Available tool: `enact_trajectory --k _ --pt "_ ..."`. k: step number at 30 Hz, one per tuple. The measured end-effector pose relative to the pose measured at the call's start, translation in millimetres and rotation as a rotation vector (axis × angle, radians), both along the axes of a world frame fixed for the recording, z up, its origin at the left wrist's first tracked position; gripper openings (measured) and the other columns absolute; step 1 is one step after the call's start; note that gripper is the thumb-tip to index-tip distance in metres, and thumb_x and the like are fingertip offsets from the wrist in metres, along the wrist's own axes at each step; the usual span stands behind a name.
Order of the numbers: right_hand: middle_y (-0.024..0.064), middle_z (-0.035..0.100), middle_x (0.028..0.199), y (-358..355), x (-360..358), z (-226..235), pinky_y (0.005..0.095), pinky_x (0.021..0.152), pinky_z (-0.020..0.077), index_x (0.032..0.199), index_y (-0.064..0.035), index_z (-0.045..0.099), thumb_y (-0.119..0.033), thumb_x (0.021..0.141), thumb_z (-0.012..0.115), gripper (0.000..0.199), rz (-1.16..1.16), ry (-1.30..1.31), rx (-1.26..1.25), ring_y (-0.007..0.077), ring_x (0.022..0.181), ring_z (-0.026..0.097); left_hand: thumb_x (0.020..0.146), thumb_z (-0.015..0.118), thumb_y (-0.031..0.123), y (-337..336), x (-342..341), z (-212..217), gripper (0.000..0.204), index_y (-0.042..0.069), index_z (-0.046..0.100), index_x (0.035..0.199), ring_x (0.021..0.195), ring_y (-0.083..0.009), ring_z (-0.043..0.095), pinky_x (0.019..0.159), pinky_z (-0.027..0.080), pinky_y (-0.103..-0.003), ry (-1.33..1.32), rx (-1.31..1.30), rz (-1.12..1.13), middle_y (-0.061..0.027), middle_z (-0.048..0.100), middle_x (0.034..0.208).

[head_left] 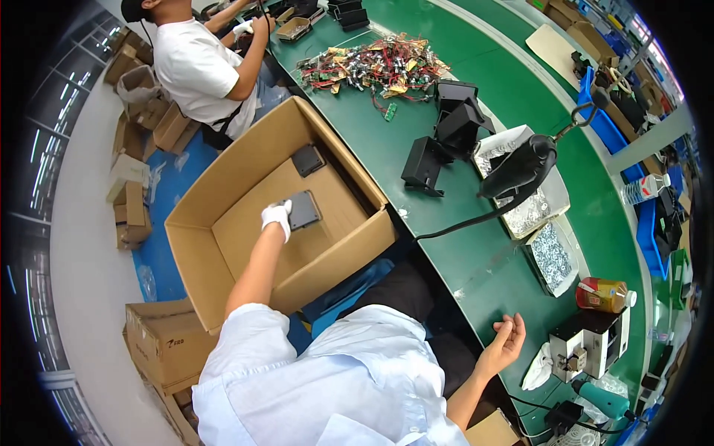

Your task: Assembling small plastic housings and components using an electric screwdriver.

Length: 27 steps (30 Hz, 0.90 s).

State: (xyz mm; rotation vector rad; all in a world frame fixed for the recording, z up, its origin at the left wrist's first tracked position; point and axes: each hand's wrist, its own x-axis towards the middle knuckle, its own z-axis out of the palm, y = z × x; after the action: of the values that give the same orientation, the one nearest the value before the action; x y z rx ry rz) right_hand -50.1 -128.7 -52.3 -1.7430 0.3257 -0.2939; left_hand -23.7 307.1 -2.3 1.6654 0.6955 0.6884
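My left hand, in a white glove, reaches down into a large open cardboard box on my left. It grips the near left edge of a flat, dark grey rectangular case, which is over the box's bottom. Whether the case rests on the cardboard I cannot tell. A similar dark case lies farther back in the box, against its far right wall. Bare and holding nothing, my right hand is at the near edge of the green worktable, its fingers loosely bent and partly apart.
On the worktable are a heap of wired parts, black plastic housings, a tray of small metal parts and a bottle. A black tool hangs above it by a cord. A co-worker stands beyond the box.
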Motion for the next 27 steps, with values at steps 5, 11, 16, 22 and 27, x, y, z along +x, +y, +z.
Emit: enact_trajectory --k 5,11,16,22,27 --pt "0.0114 0.064 0.102 0.8 -0.1 -0.8 0.0232 0.074 0.048 0.121 0.0021 0.055 -0.011 0.097 0.053 0.027 0.011 0.004 -0.028 0.013 0.076 0.058 0.087 0.068 0.02 6.3 27.5 -12.4 0.051 -0.003 0.049 0.128 0.104 -0.0229 0.058 0.091 0.047 -0.032 0.011 0.041 0.037 -0.016 0.06 0.116" --pt "0.0112 0.064 0.101 -3.6 -4.2 -4.6 0.0231 0.074 0.0482 0.119 0.0025 0.056 -0.009 0.097 0.053 0.026 -0.029 0.013 -0.008 0.0129 0.076 0.058 0.087 0.068 0.022 -9.6 59.0 -27.0 0.053 -0.003 0.047 0.129 0.102 -0.0235 0.059 0.089 0.048 -0.033 0.001 0.082 -0.002 -0.0173 0.06 0.116" --pt "0.0111 0.065 0.099 -0.4 -0.1 -5.0 0.0234 0.073 0.0487 0.117 0.003 0.057 -0.008 0.096 0.053 0.024 -0.015 0.018 -0.008 0.013 0.075 0.058 0.087 0.068 0.024 -18.4 79.6 -34.7 0.055 -0.003 0.046 0.13 0.1 -0.024 0.06 0.088 0.049 -0.034 -0.026 0.124 -0.077 -0.0183 0.06 0.116" --pt "0.0112 0.065 0.097 -1.4 0.4 -3.4 0.0235 0.073 0.0491 0.116 0.0034 0.057 -0.007 0.095 0.054 0.023 -0.024 -0.004 0.039 0.0133 0.074 0.058 0.088 0.067 0.026 -31.8 107.0 -36.1 0.057 -0.003 0.044 0.132 0.098 -0.0246 0.061 0.086 0.05 -0.036 -0.041 0.206 -0.085 -0.0196 0.06 0.116" --pt "0.0119 0.065 0.097 -7.0 -4.1 -5.4 0.0239 0.072 0.0496 0.115 0.004 0.057 -0.005 0.094 0.054 0.023 -0.04 -0.015 0.048 0.0139 0.074 0.059 0.09 0.063 0.028 -91.2 120.7 -11.9 0.063 -0.004 0.037 0.138 0.089 -0.0215 0.062 0.079 0.051 -0.031 0.275 0.116 -0.419 -0.0207 0.059 0.116"
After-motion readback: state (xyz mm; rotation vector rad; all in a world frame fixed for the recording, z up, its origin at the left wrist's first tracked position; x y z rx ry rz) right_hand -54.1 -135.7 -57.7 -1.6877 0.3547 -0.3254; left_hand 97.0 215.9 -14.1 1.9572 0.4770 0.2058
